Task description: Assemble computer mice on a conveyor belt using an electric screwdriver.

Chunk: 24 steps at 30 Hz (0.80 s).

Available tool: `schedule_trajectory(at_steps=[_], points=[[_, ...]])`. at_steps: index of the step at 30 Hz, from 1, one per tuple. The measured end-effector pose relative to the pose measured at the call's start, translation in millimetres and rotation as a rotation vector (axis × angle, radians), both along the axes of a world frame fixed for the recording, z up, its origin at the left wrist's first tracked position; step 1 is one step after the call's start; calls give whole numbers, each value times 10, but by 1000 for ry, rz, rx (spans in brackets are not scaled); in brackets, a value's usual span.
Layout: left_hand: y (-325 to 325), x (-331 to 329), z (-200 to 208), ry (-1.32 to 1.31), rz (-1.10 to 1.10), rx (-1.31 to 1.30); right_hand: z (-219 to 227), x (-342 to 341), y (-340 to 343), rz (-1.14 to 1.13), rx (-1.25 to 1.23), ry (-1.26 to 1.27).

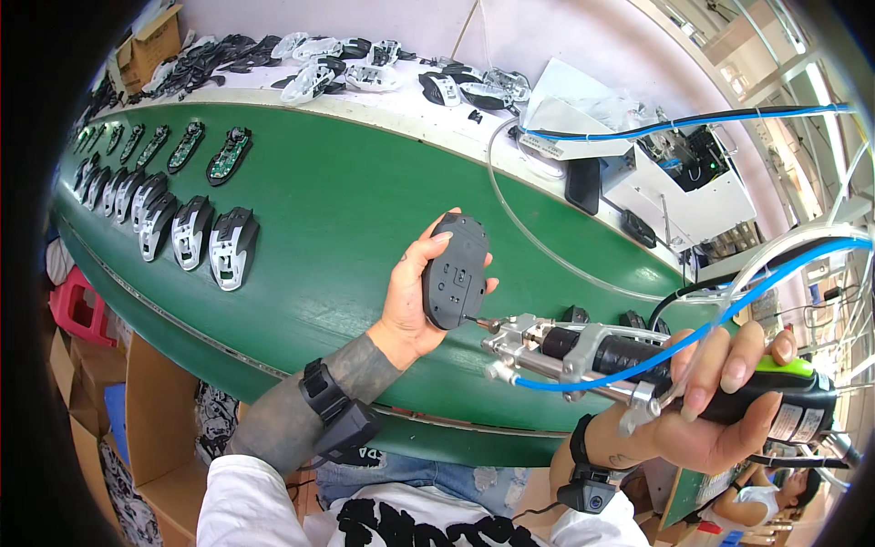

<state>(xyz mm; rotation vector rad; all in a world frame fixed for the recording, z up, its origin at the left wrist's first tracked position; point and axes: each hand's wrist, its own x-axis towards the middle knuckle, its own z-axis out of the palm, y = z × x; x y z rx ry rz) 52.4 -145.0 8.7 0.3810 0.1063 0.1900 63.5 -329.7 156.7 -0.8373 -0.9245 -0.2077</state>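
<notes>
My left hand is wrapped round a black computer mouse, whose underside with small holes faces me. An electric screwdriver with a metal feeder clamp and a blue air hose lies in my right hand, fingers closed round its black body near a green lever. The screwdriver's thin bit points left and meets the lower edge of the mouse; whether it sits in a screw hole I cannot tell. Both hands are above a green conveyor belt.
On the belt's left stand a row of silver-and-black mouse shells and a row of bases with green circuit boards. Loose shells lie along the white ledge. A screw feeder machine stands at right. A cardboard box and red stool are lower left.
</notes>
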Motion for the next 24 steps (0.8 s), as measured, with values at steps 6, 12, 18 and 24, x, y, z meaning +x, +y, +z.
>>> schedule_trajectory(at_steps=[6,12,18,24], points=[[9,31,-16,83,19,71,83,17,-150,72,72,-8],[-30,69,-106,127,-5,133,188,-52,-369,110,55,-64],[-69,26,-88,77,-56,118,107,-83,-173,119,1,-42],[-81,18,-76,36,-72,51,68,-89,-123,139,1,-1]])
